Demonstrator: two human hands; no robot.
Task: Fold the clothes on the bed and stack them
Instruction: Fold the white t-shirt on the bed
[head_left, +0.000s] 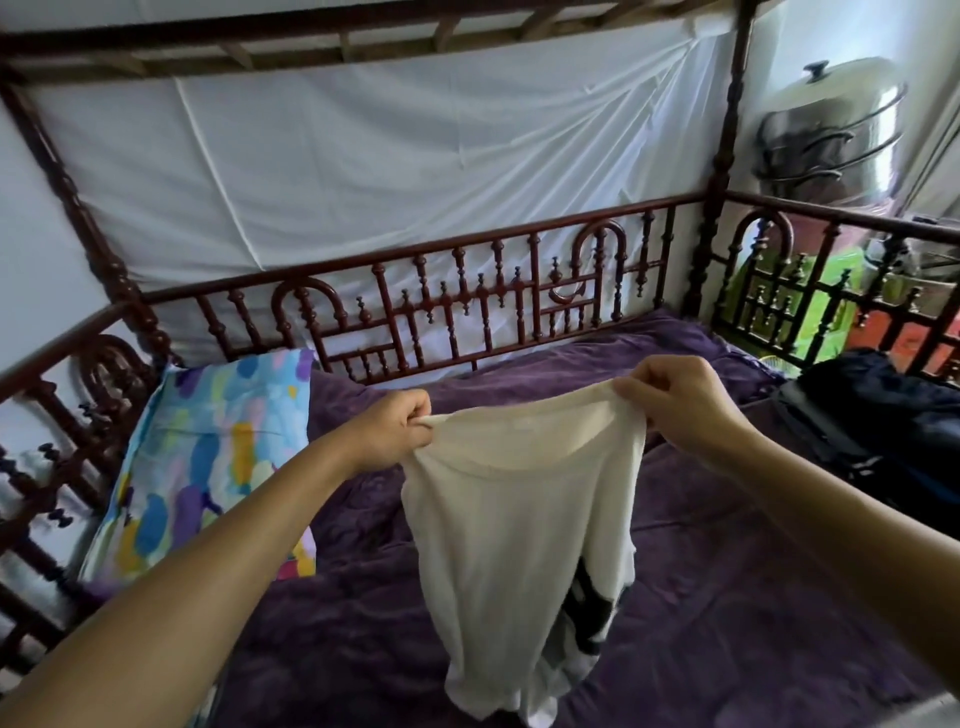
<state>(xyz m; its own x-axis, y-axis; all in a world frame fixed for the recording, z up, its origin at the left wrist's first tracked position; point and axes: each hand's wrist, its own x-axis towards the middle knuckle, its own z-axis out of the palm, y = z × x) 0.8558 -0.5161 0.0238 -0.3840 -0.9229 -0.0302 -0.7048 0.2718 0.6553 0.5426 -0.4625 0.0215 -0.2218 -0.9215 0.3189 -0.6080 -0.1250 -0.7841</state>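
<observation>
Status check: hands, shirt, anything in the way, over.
Grip: left hand and right hand pinch white shirt at top edge. Shirt hangs unfolded over purple bedspread. Dark bundle right, pillow left, both apart from shirt.

You can count two hands (left hand (395, 431), right hand (675, 400)), one cream shirt (519, 519), one patterned pillow (208, 457), one steel pot (831, 130), possibly one dark bundle (872, 415).

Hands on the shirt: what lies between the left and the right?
Head view: the top edge of the white shirt stretches from left hand to right hand.
</observation>
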